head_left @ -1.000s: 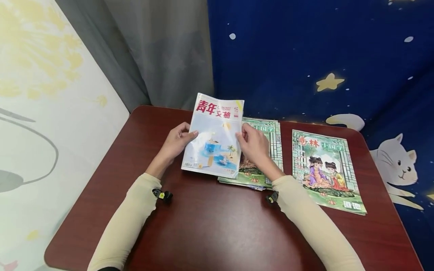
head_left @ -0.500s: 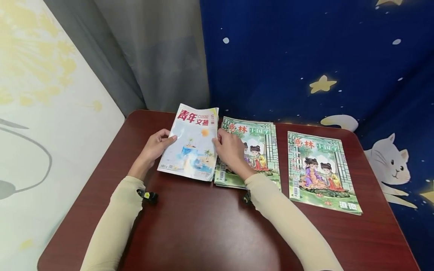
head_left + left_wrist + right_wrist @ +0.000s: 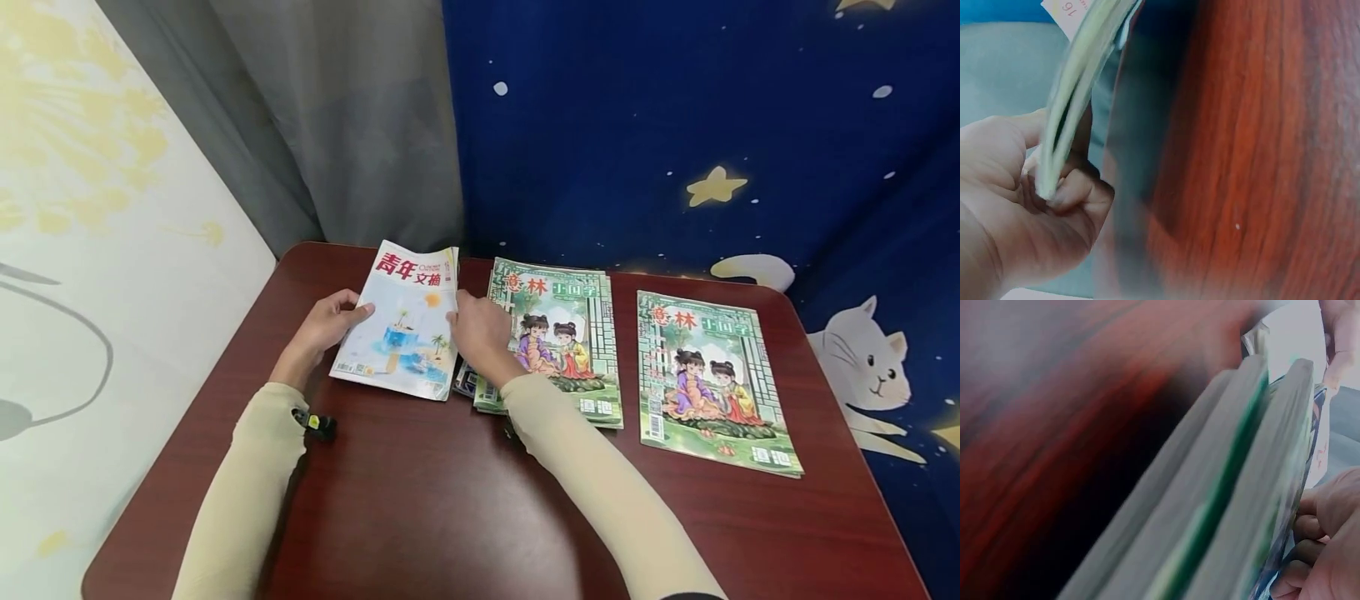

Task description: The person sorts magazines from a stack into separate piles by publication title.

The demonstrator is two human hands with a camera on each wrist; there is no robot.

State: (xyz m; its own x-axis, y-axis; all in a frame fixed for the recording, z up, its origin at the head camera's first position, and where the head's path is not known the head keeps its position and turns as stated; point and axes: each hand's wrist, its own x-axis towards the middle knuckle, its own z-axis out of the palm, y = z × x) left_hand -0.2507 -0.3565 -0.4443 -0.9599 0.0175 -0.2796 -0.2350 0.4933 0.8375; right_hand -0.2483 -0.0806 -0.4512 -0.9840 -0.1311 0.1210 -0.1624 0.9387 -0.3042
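A white-and-blue magazine (image 3: 397, 337) with red title characters is held between both hands at the table's left half. My left hand (image 3: 327, 323) grips its left edge, thumb on the cover. In the left wrist view, the fingers curl beneath the magazine (image 3: 1079, 94), which is off the tabletop there. My right hand (image 3: 482, 331) pinches the right edge, its fingers mostly hidden in the head view. Just right of it lies a stack of green illustrated magazines (image 3: 570, 333); a dark-edged one (image 3: 465, 382) pokes out at the stack's lower left. The right wrist view shows the stack's thick page edges (image 3: 1229, 487).
More green magazines (image 3: 716, 383) with the same cover lie apart at the right of the dark red table (image 3: 420, 492). Behind the table hang a grey curtain (image 3: 360, 125) and a blue star-patterned one (image 3: 600, 125). A pale wall stands at the left.
Both hands have carried the white-and-blue magazine left and somewhat down, off the green stack. The stack's cover has come into view. The camera view has shifted slightly.
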